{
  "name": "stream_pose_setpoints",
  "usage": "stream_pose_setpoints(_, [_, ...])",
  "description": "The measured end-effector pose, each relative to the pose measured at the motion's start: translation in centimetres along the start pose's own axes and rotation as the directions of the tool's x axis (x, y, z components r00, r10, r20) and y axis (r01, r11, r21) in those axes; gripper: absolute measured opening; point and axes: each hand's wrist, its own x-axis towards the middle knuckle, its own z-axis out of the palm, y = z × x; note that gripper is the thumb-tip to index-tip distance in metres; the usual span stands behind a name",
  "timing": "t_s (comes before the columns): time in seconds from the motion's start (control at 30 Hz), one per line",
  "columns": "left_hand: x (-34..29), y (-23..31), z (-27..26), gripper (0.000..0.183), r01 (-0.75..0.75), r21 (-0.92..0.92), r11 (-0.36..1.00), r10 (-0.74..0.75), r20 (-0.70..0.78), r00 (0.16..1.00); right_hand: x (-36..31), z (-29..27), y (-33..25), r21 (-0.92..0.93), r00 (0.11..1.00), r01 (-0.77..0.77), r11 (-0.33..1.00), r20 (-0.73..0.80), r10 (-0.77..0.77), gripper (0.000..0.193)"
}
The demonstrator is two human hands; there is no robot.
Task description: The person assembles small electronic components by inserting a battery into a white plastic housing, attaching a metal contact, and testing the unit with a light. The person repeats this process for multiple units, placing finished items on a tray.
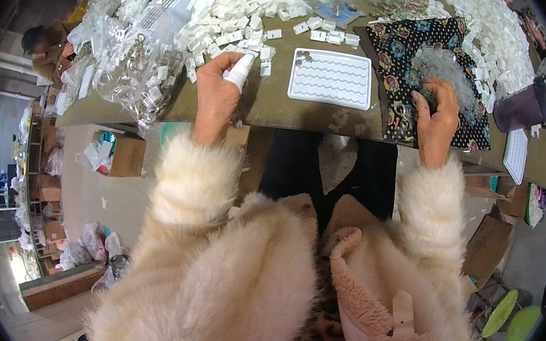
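My left hand (217, 96) is curled above the table beside the pile of small white plastic pieces (236, 9). A white tapered cover (238, 73) shows along its thumb side; whether it is worn or held I cannot tell. My right hand (437, 117) is bent with thumb and fingers close together over a black patterned cloth (397, 71), next to a heap of clear small parts (456, 73). What is between its fingers is hidden. Between my hands lies a white tray (330, 97) with wavy rows and a few small grey round pieces (303, 56) in its far left corner.
A clear bag of parts (134, 75) lies at the table's left. A dark purple cup (525, 106) and another white tray (515, 154) are at the right edge. Below are an open cardboard box (128, 156) and green discs (521, 326). Another person (49, 50) is at far left.
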Motion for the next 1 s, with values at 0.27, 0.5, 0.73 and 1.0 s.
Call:
stream_pose_setpoints(0.27, [5.3, -0.9, 1.9, 0.041, -0.626, 0.720, 0.300, 0.479, 0.454, 0.751, -1.1, -0.5, -0.2, 0.379, 0.941, -0.283, 0.881, -0.070, 0.332, 0.014])
stream_pose_setpoints(0.5, [6.3, -2.3, 0.7, 0.031, -0.540, 0.732, 0.417, 0.407, 0.380, 0.830, -1.4, -0.5, 0.1, 0.431, 0.926, -0.235, 0.871, -0.174, 0.336, 0.016])
stream_pose_setpoints(0.73, [6.1, -2.5, 0.0, 0.019, -0.492, 0.642, 0.587, 0.590, 0.077, 0.804, -0.2, -1.6, -2.1, 0.662, 0.949, -0.190, 0.725, -0.067, 0.309, 0.021])
stream_pose_setpoints(1.0, [1.2, 3.1, 0.1, 0.019, 0.106, -0.405, 0.908, -0.002, 0.249, 0.969, 0.9, -3.1, -9.6, 0.773, 0.883, -0.470, 0.427, 0.412, 0.224, 0.028])
